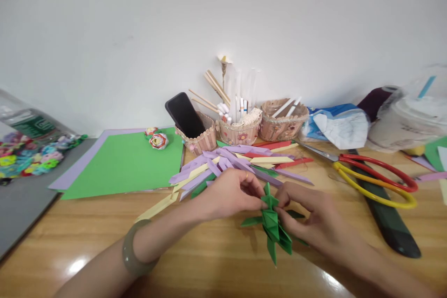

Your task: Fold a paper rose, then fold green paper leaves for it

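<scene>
Between my two hands, low over the wooden table, is a green folded-paper piece (270,224) with several pointed tips spreading outward. My left hand (237,191) pinches its upper left part between thumb and fingers; a ring and a bracelet show on this arm. From the other side, my right hand (307,209) grips the upper right edge, thumb against the folds. Just behind the hands lies a loose pile of folded paper strips (226,163) in purple, cream, red and green. The underside of the green piece is hidden.
Green sheets (129,163) lie at left with a small paper ball (158,141) on them. Behind the strips stand small baskets (240,135), one holding a phone (185,114). Scissors (379,177) rest over a dark flat tool (391,228) at right, near a plastic cup (401,121).
</scene>
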`<state>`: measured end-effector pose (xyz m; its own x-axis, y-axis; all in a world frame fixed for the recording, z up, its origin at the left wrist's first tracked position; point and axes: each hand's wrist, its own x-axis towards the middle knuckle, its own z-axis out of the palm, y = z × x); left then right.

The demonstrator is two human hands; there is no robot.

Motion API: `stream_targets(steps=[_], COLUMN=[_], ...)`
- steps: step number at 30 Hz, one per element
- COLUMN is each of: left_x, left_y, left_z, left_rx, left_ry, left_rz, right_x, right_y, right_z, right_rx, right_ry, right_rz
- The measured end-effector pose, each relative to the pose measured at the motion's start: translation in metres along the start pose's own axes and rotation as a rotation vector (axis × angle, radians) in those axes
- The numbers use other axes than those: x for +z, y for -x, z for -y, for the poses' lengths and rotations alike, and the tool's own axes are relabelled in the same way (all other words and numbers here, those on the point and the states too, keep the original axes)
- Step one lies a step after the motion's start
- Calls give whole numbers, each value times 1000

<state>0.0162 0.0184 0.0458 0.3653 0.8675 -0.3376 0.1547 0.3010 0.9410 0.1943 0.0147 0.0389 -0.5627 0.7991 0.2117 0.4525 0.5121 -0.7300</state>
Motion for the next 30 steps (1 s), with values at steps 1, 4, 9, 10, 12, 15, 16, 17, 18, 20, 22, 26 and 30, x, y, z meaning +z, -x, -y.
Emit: stream_targets(steps=[1,4,9,10,12,15,16,17,18,20,22,26,30], left_x=[1,5,14,14,13,8,6,5,4,4,3,3,3], left_y=[1,3,7,8,8,6,5,4,4,2,2,2,4], left_z=[1,6,9,9,8,5,3,2,1,0,-1,-2,0], left_rx=[21,102,201,219,235,212,200,188,170,107,35,14,231], left_ry=[-6,-54,-125,-134,-138,-11,71,151,220,299,298,201,54], left_rz=[-15,-90,-208,-222,-225,-145,-123,-114,-113,-109,-90,-76,-138], right_x=[0,0,1,1,0,-2,-2,-3,-3,-4,-4,-5,-8], right_y=[0,1,2,2,1,0,-1,-1,-1,-1,-1,-2,-2], right_z=[0,0,1,1,0,-1,-1,-1,-1,-1,-2,-6,-10], right_rx=[-12,-35,7,17,28,44,46,46,37,-6,-65,-136,-178], right_ry=[10,29,32,31,25,4,-5,-8,-5,21,62,95,155], right_rz=[-8,-44,-58,-62,-77,-95,-96,-95,-94,-94,-100,-89,-216])
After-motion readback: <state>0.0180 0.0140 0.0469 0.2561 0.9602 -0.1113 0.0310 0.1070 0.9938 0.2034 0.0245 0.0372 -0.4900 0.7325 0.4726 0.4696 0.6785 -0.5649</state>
